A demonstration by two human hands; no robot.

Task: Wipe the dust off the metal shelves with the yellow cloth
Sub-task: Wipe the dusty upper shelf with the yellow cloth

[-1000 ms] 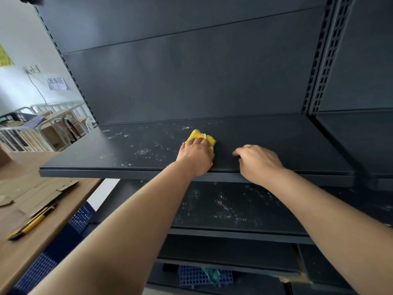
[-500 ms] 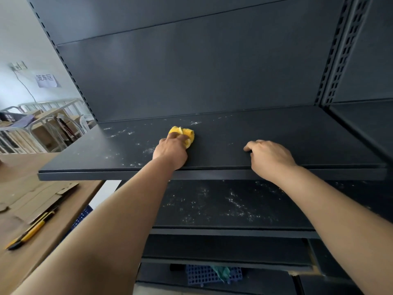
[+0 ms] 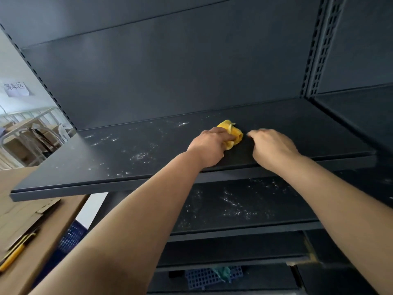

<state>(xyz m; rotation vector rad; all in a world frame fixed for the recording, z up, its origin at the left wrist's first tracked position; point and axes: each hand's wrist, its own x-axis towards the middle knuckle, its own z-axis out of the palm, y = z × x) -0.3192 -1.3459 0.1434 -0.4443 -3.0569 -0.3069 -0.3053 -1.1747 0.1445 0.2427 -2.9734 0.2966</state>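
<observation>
Clearly the left hand (image 3: 209, 145) was closed over the yellow cloth (image 3: 230, 134), which was bunched into a soft crumpled wad and pressed flat on the upper metal shelf (image 3: 127, 165), near its middle and toward the back panel. The right hand (image 3: 273, 146) rested just beside the cloth, fingers loosely curled on the shelf and holding nothing, apparently to steady the reach. Pale dust (image 3: 140, 155) lay in specks and smears across the left part of the shelf, while the part to the right looked clean. To wipe well, I judged the cloth should be pushed leftward in long overlapping passes, with even pressure reaching the back seam and front lip. The shelf was smooth, matte, dark painted steel with a folded front edge. The lower shelf (image 3: 244, 205) carried similar speckling, still to be wiped.
</observation>
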